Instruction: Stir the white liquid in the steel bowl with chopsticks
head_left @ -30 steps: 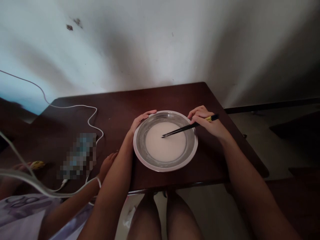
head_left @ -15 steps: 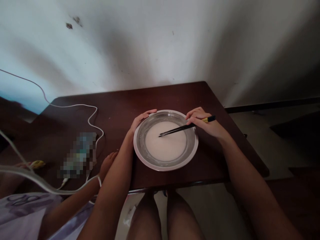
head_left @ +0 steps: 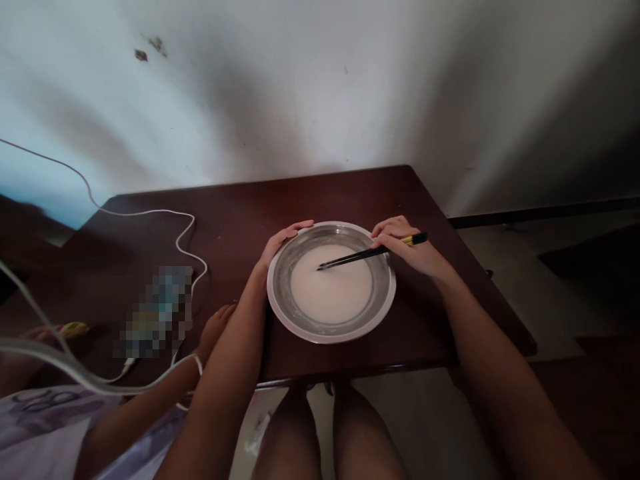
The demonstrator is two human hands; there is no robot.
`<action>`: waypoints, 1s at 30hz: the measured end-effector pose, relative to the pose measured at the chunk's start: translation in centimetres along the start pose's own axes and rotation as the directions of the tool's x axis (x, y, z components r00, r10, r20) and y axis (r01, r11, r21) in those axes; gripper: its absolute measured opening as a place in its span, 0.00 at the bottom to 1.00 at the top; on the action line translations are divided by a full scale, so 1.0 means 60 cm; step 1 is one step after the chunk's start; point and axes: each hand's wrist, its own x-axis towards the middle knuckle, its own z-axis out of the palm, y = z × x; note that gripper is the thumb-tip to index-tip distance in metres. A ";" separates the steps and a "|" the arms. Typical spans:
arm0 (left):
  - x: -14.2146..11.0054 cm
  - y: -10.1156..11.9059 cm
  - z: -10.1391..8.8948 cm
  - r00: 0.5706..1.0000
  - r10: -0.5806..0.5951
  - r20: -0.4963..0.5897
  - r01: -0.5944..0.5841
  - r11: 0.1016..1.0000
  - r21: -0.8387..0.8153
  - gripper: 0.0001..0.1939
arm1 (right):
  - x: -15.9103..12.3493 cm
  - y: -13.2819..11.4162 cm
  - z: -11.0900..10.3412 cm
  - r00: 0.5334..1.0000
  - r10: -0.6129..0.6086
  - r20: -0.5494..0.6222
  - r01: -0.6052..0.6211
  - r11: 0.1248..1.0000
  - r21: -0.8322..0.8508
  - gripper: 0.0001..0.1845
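Observation:
A round metal bowl holding white liquid sits on a dark wooden table. My left hand curls over the bowl's far left rim and grips it. My right hand, at the bowl's right rim, pinches a pair of black chopsticks with gold ends. The chopstick tips dip into the liquid near its upper middle.
Another person's hand rests on the table's near left edge, with a sleeve below it. A white cable loops across the left of the table beside a blurred object. A wall stands behind; my knees are under the table edge.
The chopstick tips have shifted slightly left and away within the liquid, and my right hand moved a little left with them. My left hand has stayed on the rim.

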 end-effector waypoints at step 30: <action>-0.004 0.003 0.007 1.000 -0.007 -0.025 0.006 0.999 -0.041 0.16 | -0.004 -0.014 -0.001 0.994 -0.001 0.105 -0.006 0.997 0.072 0.16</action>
